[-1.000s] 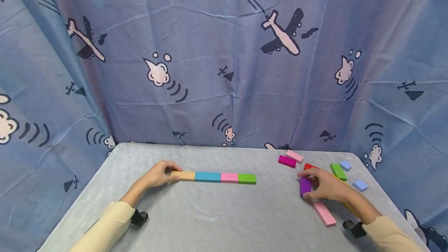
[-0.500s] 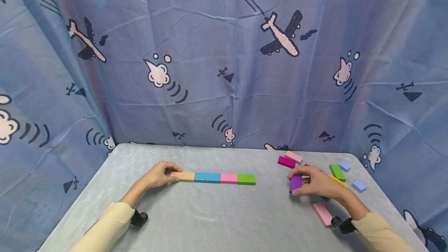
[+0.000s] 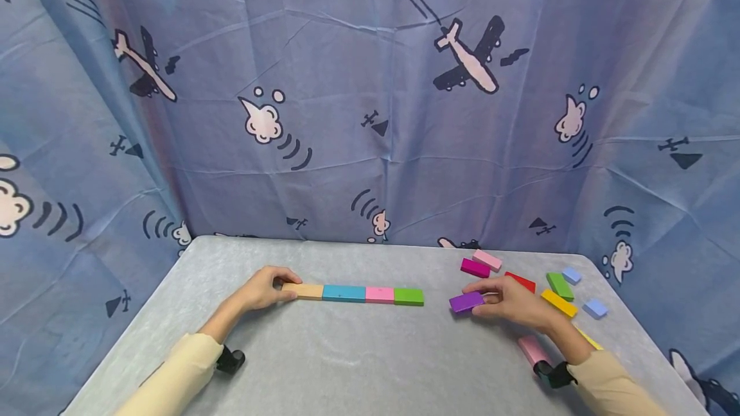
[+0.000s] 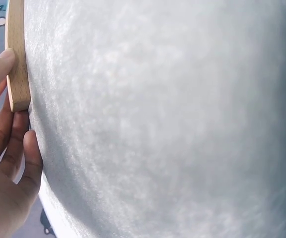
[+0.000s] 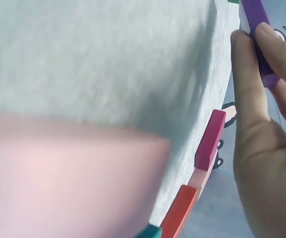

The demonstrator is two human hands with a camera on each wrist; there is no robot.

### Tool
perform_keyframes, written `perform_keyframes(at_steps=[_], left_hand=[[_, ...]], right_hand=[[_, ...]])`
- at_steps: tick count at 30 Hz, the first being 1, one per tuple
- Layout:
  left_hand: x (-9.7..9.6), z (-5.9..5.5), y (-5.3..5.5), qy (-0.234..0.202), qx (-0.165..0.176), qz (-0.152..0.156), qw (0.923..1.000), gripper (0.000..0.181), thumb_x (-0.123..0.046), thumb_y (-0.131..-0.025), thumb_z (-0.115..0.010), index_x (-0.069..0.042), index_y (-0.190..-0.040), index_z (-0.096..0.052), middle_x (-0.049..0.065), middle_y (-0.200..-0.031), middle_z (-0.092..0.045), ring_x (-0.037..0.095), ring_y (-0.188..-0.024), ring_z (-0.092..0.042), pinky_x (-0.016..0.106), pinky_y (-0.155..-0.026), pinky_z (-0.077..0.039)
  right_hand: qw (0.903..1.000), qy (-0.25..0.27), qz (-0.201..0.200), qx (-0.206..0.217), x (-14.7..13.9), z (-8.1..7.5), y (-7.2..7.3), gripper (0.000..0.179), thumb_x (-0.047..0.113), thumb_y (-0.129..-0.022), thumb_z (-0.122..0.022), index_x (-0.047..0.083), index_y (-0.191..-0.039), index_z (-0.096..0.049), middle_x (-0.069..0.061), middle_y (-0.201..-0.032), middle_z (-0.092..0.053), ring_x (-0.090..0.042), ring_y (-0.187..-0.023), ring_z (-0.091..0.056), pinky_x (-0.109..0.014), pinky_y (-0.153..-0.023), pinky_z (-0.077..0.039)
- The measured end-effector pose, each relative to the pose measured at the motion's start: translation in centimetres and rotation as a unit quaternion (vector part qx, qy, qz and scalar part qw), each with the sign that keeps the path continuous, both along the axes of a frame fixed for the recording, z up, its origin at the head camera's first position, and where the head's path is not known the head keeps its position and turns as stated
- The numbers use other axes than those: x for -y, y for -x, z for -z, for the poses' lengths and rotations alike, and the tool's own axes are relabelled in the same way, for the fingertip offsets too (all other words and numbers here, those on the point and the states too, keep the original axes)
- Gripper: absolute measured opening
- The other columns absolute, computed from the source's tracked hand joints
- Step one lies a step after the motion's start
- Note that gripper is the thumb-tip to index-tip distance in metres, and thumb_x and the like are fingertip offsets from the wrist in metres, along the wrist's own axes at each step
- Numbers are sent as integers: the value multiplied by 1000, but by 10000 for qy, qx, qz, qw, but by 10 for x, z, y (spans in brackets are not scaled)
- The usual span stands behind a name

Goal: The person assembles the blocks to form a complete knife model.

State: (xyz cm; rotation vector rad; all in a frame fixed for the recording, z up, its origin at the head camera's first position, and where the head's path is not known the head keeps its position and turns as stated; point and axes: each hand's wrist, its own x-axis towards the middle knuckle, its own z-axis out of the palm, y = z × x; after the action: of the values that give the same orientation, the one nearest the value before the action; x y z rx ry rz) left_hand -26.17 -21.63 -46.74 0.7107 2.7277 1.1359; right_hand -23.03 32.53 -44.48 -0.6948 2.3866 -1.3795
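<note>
A row of flat blocks lies end to end on the table: a tan wooden block [image 3: 309,291], a blue block [image 3: 344,293], a pink block [image 3: 379,294] and a green block [image 3: 409,297]. At the row's left end my left hand [image 3: 264,287] pinches the tan block between thumb and fingers; the left wrist view shows the thumb against the wooden block [image 4: 17,74]. Right of the row, apart from the green end, my right hand [image 3: 511,302] pinches a purple block [image 3: 466,302] by its right end. In the right wrist view the purple block [image 5: 258,29] sits between thumb and fingers.
Loose blocks lie around my right arm: magenta [image 3: 475,268], light pink [image 3: 487,259], red [image 3: 520,282], green [image 3: 559,286], yellow [image 3: 558,303] and small blue ones [image 3: 595,308]. Another pink block [image 3: 533,350] lies partly under the right wrist strap. A printed curtain [image 3: 370,114] hangs behind the table.
My right hand has carried the purple block left, away from the loose blocks, and turned it from lengthwise to nearly crosswise. My left hand stays on the tan block.
</note>
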Motion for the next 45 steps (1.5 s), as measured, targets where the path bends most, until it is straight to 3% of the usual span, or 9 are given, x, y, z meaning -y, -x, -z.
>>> perform_keyframes(at_steps=[9,21,32,45], left_hand=[[0,-4,-1,-41,46,14,10000,19,-7,-88,-80,-3,-106,-76,4,-102,-71,21,-91,-63,43,-83,-51],[0,-2,-1,-59,34,23,10000,19,-7,-88,-81,-5,-106,-76,1,-100,-71,20,-90,-62,43,-83,-51],[1,-1,0,-44,43,-10,10000,19,-5,-88,-81,-5,-106,-76,1,-100,-71,20,-90,-62,45,-83,-50],[1,-2,0,-26,-84,87,9999,19,-6,-88,-81,-3,-106,-76,5,-102,-71,24,-93,-63,44,-84,-50]], right_hand=[[9964,-316,539,-570,17,5,7,34,12,-86,-84,-1,-115,-71,-15,-112,-68,-31,-98,-68,-27,-84,-55],[9950,-389,741,-544,43,15,16,34,12,-84,-86,0,-112,-73,-13,-107,-68,-30,-96,-66,-30,-82,-55],[9929,-583,410,-951,53,12,18,28,6,-80,-87,-2,-103,-74,-11,-95,-65,-28,-85,-59,-28,-75,-52],[9922,-813,493,-805,60,10,21,25,4,-79,-88,0,-100,-75,-6,-92,-67,-27,-85,-60,-27,-76,-52]])
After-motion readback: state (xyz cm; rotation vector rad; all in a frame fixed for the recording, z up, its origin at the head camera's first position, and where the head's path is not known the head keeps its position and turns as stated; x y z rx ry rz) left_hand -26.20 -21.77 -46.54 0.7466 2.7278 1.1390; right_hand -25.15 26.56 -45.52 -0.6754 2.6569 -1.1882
